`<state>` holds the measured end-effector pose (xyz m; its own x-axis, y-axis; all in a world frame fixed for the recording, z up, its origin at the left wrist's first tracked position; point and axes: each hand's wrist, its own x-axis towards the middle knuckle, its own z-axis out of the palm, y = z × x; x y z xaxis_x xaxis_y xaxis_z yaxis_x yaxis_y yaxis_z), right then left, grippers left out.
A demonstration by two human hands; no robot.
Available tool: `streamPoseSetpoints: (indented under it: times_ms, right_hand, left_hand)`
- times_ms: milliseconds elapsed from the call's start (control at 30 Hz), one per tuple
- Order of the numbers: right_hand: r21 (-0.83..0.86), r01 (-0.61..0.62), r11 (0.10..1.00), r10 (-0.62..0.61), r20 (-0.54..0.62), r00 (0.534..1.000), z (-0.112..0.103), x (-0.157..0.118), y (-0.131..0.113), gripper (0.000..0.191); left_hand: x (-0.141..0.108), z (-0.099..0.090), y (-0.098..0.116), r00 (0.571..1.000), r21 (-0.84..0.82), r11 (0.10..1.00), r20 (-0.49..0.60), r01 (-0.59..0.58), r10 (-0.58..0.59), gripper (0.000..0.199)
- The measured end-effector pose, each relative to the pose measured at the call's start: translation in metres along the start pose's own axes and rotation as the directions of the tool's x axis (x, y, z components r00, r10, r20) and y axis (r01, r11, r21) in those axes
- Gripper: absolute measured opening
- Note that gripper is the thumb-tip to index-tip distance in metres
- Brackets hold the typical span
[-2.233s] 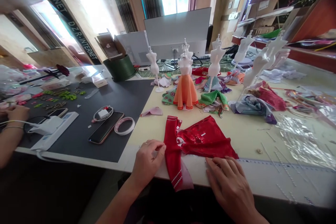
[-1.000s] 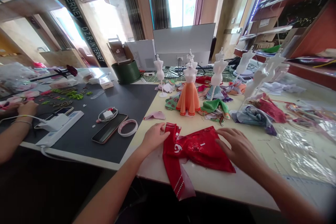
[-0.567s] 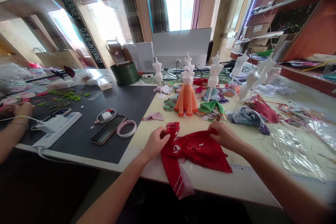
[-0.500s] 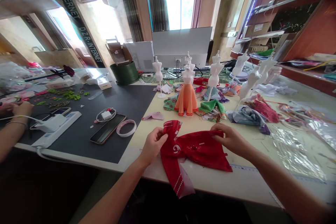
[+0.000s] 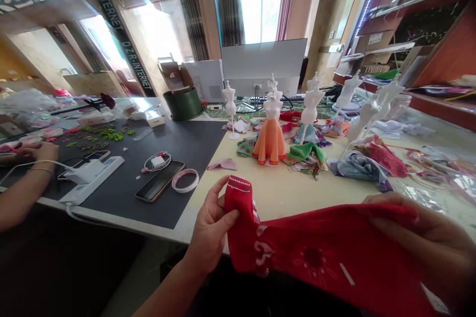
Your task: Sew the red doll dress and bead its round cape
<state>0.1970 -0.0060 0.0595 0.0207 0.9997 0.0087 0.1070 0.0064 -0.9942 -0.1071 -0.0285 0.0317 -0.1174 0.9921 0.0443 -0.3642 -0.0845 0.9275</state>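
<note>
Red embroidered fabric (image 5: 308,255) with beaded edge (image 5: 238,186)

The left hand (image 5: 211,230) is raised, pinching; the right hand (image 5: 422,242) seems curled, partly blurred.

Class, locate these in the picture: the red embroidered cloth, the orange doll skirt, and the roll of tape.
Red embroidered cloth (image 5: 312,257): head view, on the stitched flower.
Orange doll skirt (image 5: 269,142): head view, on the front of the skirt.
Roll of tape (image 5: 185,189): head view, on the ring's near rim.
</note>
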Motion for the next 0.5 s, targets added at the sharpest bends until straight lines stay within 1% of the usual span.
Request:
streamPoseSetpoints:
  times_ms: [33, 100, 167, 200, 233, 267, 300, 333, 367, 400, 467, 500]
  right_hand:
    - [0.007, -0.006, 1.0, 0.006, -0.015, 1.0, -0.001, 0.002, -0.001, 0.032]
    - [-0.02, 0.045, 0.999, -0.046, -0.053, 0.998, -0.004, 0.005, -0.002, 0.03]
    - [-0.1, 0.159, 0.982, -0.168, -0.088, 0.982, -0.006, 0.006, -0.002, 0.026]
    - [-0.143, 0.232, 0.962, -0.246, -0.094, 0.965, -0.006, 0.005, -0.002, 0.023]
    - [-0.172, 0.319, 0.932, -0.337, -0.089, 0.937, -0.007, 0.004, -0.003, 0.019]
    - [-0.19, 0.395, 0.899, -0.413, -0.07, 0.908, -0.006, 0.002, -0.004, 0.015]
    - [-0.197, 0.45, 0.871, -0.468, -0.053, 0.882, -0.005, 0.001, -0.005, 0.012]
    - [-0.197, 0.48, 0.855, -0.495, -0.032, 0.868, -0.004, 0.0, -0.005, 0.01]
    - [-0.2, 0.481, 0.854, -0.493, -0.011, 0.87, -0.002, -0.001, -0.005, 0.009]
    - [-0.218, 0.457, 0.862, -0.468, 0.0, 0.884, -0.001, -0.002, -0.005, 0.008]
    - [-0.285, 0.399, 0.872, -0.418, -0.006, 0.908, -0.003, -0.002, 0.0, 0.009]
    - [-0.322, 0.386, 0.864, -0.416, -0.028, 0.909, -0.006, -0.002, 0.004, 0.01]
  left_hand:
    - [-0.001, 0.0, -0.001, 1.0, 0.011, 1.0, -0.001, -0.011, 0.011, 0.076]
    - [-0.001, -0.001, -0.003, 0.999, 0.058, 0.997, -0.018, -0.043, 0.045, 0.08]
    - [-0.003, -0.004, -0.005, 0.995, 0.112, 0.99, -0.045, -0.081, 0.087, 0.078]
    - [-0.004, -0.005, -0.006, 0.992, 0.13, 0.986, -0.055, -0.105, 0.113, 0.073]
    - [-0.004, -0.007, -0.007, 0.989, 0.146, 0.981, -0.055, -0.129, 0.138, 0.064]
    - [-0.005, -0.008, -0.007, 0.987, 0.159, 0.976, -0.045, -0.146, 0.155, 0.05]
    - [-0.005, -0.01, -0.007, 0.987, 0.174, 0.973, -0.031, -0.151, 0.159, 0.034]
    - [-0.005, -0.011, -0.007, 0.988, 0.189, 0.971, -0.018, -0.146, 0.152, 0.021]
    - [-0.004, -0.012, -0.008, 0.991, 0.205, 0.971, -0.008, -0.126, 0.13, 0.014]
    - [-0.003, -0.013, -0.009, 0.995, 0.22, 0.971, -0.002, -0.095, 0.098, 0.013]
    - [-0.003, -0.014, -0.01, 0.999, 0.246, 0.969, 0.009, -0.035, 0.034, 0.016]
    - [-0.004, -0.014, -0.011, 1.0, 0.261, 0.965, 0.029, -0.019, 0.012, 0.017]
